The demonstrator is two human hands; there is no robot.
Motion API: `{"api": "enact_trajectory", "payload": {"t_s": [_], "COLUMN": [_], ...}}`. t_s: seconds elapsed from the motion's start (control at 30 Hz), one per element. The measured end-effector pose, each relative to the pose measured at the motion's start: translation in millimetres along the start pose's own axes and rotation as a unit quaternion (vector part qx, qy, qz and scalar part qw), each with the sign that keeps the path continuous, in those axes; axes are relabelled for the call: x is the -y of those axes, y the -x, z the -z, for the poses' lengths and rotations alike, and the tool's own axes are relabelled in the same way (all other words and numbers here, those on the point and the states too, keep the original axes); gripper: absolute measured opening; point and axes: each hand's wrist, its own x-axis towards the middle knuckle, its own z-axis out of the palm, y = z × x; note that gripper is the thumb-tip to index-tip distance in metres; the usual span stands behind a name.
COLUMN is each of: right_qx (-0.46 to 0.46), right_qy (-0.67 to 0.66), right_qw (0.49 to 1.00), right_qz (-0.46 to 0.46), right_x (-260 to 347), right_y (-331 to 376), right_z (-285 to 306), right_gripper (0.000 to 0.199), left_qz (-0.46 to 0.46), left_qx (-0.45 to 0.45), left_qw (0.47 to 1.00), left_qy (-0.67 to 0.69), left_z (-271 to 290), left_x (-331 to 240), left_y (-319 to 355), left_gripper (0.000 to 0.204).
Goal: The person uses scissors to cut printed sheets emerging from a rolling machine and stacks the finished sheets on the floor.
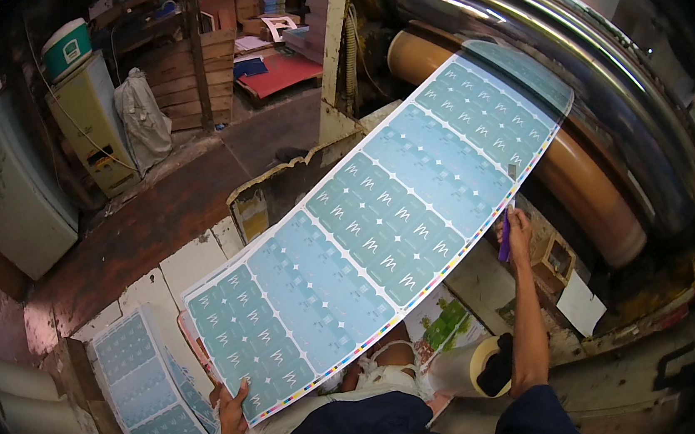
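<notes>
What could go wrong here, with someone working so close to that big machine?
The right hand is near the brown roller; if that turned, the hand might get caught. The purple-handled tool it holds could nick the printed sheet. The left hand grips just one corner, so the long sheet might crease.

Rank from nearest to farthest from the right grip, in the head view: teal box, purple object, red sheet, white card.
1. Purple object, in the right grip
2. White card, lower right
3. Red sheet, upper middle
4. Teal box, upper left
</notes>
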Motion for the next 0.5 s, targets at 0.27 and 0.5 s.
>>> {"api": "enact_trajectory", "payload": {"t_s": [0.27,0.5], "right_qx": [-0.185,-0.198], "right_qy": [0.242,0.339], "right_qw": [0.928,0.825], "right_qz": [0.215,0.407], "right_x": [-23,27], "right_y": [2,-18], "right_z": [-15,-12], "right_gripper": [0.037,0.049], "left_qz": [0.031,0.016], "left_qx": [-0.017,-0.083], "left_qw": [0.999,0.996], "left_qy": [0.028,0.005], "left_z": [39,57], "left_x": [4,-3], "left_y": [13,31], "left_gripper": [0.043,0.043]}}
